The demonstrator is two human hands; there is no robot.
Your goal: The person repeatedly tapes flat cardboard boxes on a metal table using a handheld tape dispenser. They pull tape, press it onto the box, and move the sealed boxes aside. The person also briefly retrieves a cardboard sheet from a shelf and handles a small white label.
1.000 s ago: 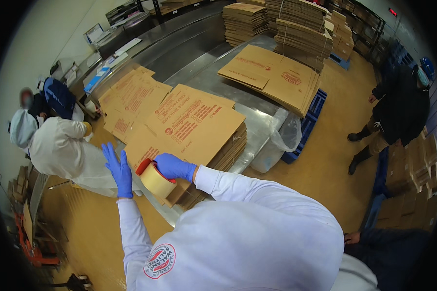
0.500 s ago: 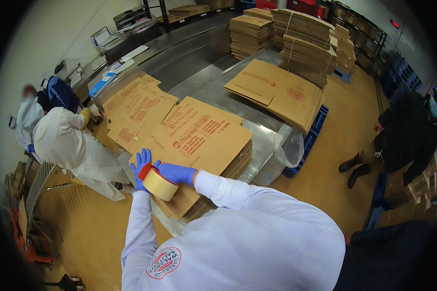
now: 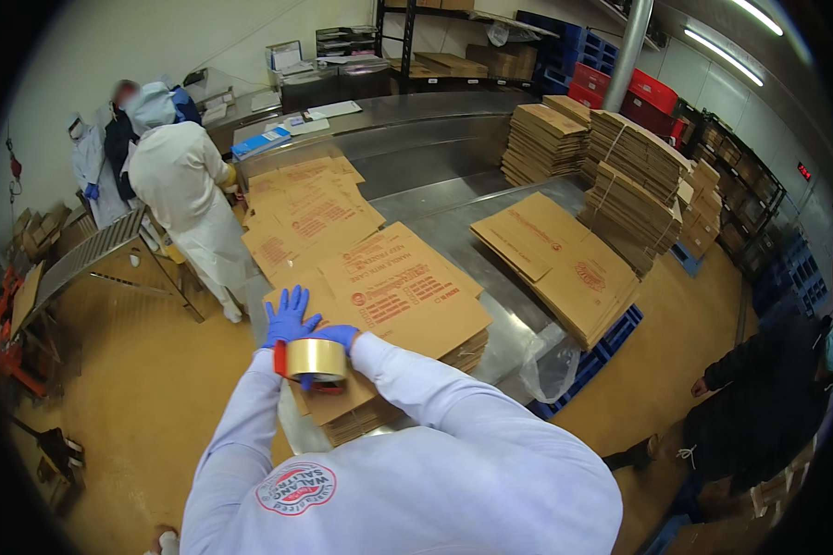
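My right hand [image 3: 339,335], in a blue glove, is closed on a red tape dispenser [image 3: 317,358] with a wide roll of pale yellow tape. The dispenser rests over the near left part of a stack of flattened cardboard boxes [image 3: 426,319], where red print shows on the top one. Fingers spread, my left hand [image 3: 289,316], gloved in blue too, lies flat on the cardboard just beyond the dispenser. The roll hides part of the right hand's grip. More flattened boxes [image 3: 310,217] lie overlapped beyond my left hand on the metal table.
Another flat box stack [image 3: 560,264] lies right on the metal table [image 3: 435,199], above a blue pallet [image 3: 611,347]. Tied cardboard bundles [image 3: 634,153] stand behind. A person in white [image 3: 180,185] works at the far left; a person in dark clothes [image 3: 759,398] is at right.
My view has swung, so the table sits lower and more of the back wall shows. The tape dispenser has turned in my right hand and drawn nearer me along the cardboard.
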